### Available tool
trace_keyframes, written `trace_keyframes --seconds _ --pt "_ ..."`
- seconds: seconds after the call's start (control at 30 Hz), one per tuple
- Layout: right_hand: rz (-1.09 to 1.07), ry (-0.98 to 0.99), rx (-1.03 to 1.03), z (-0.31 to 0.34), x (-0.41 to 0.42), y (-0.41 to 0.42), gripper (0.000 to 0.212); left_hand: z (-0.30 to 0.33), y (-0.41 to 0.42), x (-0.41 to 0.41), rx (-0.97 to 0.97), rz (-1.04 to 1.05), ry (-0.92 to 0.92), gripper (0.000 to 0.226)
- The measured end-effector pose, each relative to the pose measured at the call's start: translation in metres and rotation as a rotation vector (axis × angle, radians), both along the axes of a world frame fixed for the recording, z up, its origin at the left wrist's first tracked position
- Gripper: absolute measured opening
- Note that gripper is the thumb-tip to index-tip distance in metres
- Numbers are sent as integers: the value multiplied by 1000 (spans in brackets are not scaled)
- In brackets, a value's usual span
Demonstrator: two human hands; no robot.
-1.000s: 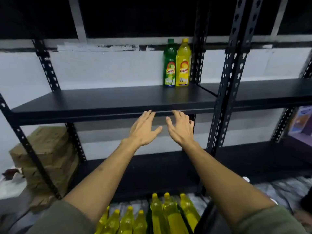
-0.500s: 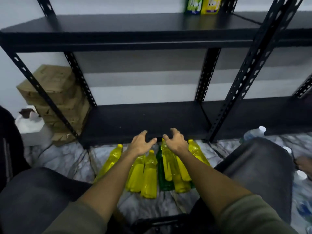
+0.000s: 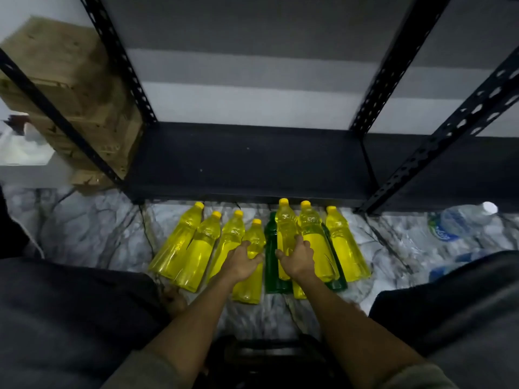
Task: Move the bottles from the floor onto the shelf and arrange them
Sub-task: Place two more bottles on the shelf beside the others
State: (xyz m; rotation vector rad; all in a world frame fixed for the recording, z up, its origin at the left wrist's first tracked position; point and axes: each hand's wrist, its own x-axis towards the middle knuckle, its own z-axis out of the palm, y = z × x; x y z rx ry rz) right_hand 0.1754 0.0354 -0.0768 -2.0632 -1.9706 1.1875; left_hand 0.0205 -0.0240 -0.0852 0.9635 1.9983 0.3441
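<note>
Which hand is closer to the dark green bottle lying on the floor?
Right, narrowly. The right hand lies on yellow bottles resting against the green bottle, its thumb at the edge. The left hand sits on the yellow bottle beside it.

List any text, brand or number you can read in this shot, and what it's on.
Nothing legible.
Clear water bottle, lying at right: blue label print, too blurred to read.
Yellow bottles on the floor: no readable label faces the camera.
Cardboard boxes at left: no markings can be made out.

No readable text — labels blurred.
</note>
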Motion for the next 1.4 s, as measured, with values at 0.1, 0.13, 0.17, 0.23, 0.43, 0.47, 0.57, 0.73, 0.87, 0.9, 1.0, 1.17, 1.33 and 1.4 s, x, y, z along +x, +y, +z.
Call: trace_keyframes --seconds 0.1,0.13,0.17,0.23,0.43,0.47,0.57,0.73,0.87,0.9,1.0,1.17,1.33,1.4 --pt "-9 -57 -6 -12 -2 5 82 -19 0 5 -45 28 -29 77" --pt "-4 -81 -9 -15 -3 7 84 -23 1 6 -53 35 -27 77" --pt "9 -108 -19 -17 -4 8 86 -28 1 7 -56 41 -20 77" --pt "66 -180 -42 -20 -7 9 91 -37 2 7 -82 51 -10 79" --pt "136 -203 -37 -29 -2 9 99 -58 -7 20 -156 5 74 94" --pt "126 -173 -52 -30 1 10 101 -59 -11 24 -150 -9 113 96" --pt "103 -111 -89 -31 10 7 106 -61 -20 30 -149 -37 195 104" --pt "80 -83 -112 -28 16 -6 103 -63 -26 40 -172 -23 235 114" --pt "93 -92 -139 -28 24 -18 103 -64 -35 48 -205 -1 284 115" --pt "95 -89 -142 -28 24 -21 103 -65 -38 50 -205 12 293 113" --pt "88 -113 -105 -28 19 -30 100 -70 -46 50 -201 73 261 109" --pt "9 -105 -56 -29 13 -36 87 -72 -51 29 -185 181 59 88" --pt "-148 30 -164 -33 23 -38 81 -75 -58 26 -227 167 48 68" --pt "-163 47 -188 -33 21 -40 78 -72 -59 35 -247 146 122 66"
